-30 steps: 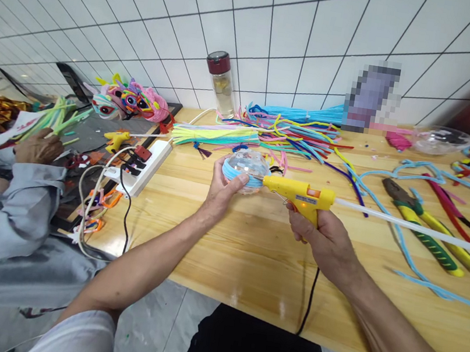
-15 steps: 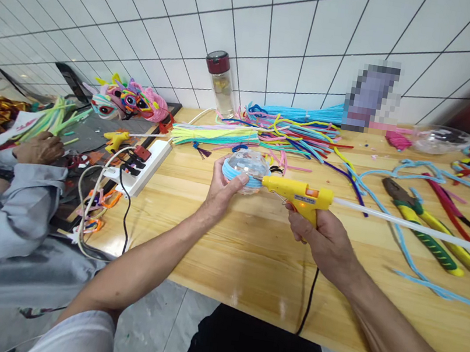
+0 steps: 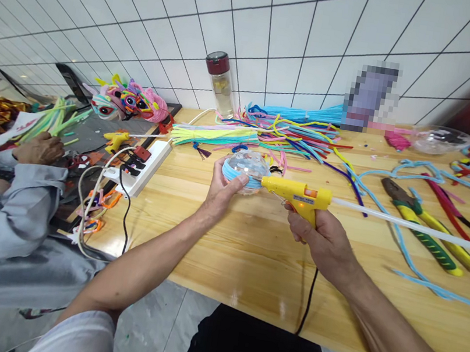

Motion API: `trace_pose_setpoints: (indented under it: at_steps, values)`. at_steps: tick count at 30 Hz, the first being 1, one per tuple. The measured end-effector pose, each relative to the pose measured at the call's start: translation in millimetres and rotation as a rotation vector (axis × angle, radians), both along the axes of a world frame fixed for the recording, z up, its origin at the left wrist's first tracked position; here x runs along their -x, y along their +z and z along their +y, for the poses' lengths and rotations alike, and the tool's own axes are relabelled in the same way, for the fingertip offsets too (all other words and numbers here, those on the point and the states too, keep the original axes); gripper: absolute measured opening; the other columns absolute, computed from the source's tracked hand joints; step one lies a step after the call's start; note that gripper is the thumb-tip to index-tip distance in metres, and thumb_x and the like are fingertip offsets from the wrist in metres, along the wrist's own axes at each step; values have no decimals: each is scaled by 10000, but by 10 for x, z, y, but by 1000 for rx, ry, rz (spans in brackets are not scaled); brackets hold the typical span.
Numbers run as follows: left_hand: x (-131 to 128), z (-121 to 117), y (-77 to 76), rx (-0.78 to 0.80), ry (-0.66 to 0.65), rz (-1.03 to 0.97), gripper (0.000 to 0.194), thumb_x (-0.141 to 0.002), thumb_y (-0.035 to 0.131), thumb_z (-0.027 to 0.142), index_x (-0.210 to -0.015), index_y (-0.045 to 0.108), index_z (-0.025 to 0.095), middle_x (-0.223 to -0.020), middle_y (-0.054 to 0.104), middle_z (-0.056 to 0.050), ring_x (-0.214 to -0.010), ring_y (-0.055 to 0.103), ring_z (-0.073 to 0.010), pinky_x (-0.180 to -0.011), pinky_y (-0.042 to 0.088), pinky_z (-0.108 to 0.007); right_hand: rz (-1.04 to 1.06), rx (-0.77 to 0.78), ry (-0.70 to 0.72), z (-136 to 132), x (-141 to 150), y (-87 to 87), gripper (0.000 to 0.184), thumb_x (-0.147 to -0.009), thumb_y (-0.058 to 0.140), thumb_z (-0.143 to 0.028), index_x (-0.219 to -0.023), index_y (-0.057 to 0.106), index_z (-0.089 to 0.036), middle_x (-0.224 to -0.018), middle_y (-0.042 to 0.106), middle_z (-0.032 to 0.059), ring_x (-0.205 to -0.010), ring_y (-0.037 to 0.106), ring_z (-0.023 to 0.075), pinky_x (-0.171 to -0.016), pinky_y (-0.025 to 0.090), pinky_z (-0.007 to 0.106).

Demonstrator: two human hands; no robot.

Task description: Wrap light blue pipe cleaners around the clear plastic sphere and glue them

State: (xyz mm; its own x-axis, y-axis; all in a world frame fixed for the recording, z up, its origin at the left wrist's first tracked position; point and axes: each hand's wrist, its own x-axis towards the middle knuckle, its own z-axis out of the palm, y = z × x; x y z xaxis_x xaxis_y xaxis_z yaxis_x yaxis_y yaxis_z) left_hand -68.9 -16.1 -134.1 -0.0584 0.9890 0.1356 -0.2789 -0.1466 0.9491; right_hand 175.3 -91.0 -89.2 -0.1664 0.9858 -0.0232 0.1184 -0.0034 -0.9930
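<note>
L hand (image 3: pixel 220 192) curls round clear ball (image 3: pixel 249 163), thumb on its blue cord (image 3: pixel 233 174), over bench (image 3: pixel 206 248), & R hand (image 3: pixel 326 237) grips glue gun (image 3: pixel 298 192), barrel approx. sideways, tip at ball's R side, contact unclear.

The transparent rounded shell (image 3: pixel 249 160) in your left grip (image 3: pixel 221 191) is banded with light-blue pipe cleaner (image 3: pixel 231 171). Your yellow hot-glue gun (image 3: pixel 296 194), in your right grip (image 3: pixel 317 229), lies nearly level, nozzle at the shell's right side, orange light lit; a long whitish glue stick (image 3: pixel 404 223) projects rearward.
</note>
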Motion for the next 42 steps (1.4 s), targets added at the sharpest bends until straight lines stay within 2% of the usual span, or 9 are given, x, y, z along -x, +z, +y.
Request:
trace_pose_setpoints:
  at_steps: [10, 22, 31, 42]
  values:
    - [-1, 14, -28, -11, 8, 12, 829, -708, 961, 610, -1351, 526, 317, -1371, 699, -62, -1282, 704, -275, -1080, 601, -436, 17, -7, 11, -2, -13, -14, 540, -920, 729, -717, -1053, 728, -194, -836, 644, 25, -643, 500, 150, -576, 464, 313]
    - [-28, -9, 36, 15, 12, -11, 872, -673, 984, 605, -1347, 522, 302, -1370, 693, -70, -1296, 688, -280, -1090, 591, -436, 13, 12, 15, -5, -22, -54, 554, -924, 732, -716, -1084, 727, -186, -835, 651, 16, -643, 514, 147, -588, 450, 314]
    - [-17, 9, 21, 3, 30, -13, 834, -686, 983, 590, -1331, 542, 300, -1342, 720, -65, -1253, 725, -270, -1080, 609, -429, -3, 0, -32, -21, -8, 20, 536, -911, 735, -690, -1075, 726, -180, -721, 584, -18, -626, 524, 165, -610, 458, 339]
    - [-21, -3, 35, 11, 37, 2, 828, -702, 956, 615, -1337, 530, 298, -1352, 715, -57, -1248, 718, -256, -1060, 591, -394, 19, -3, -26, -18, 1, 60, 507, -907, 734, -654, -1070, 708, -175, -736, 577, -19, -621, 521, 157, -603, 455, 339]
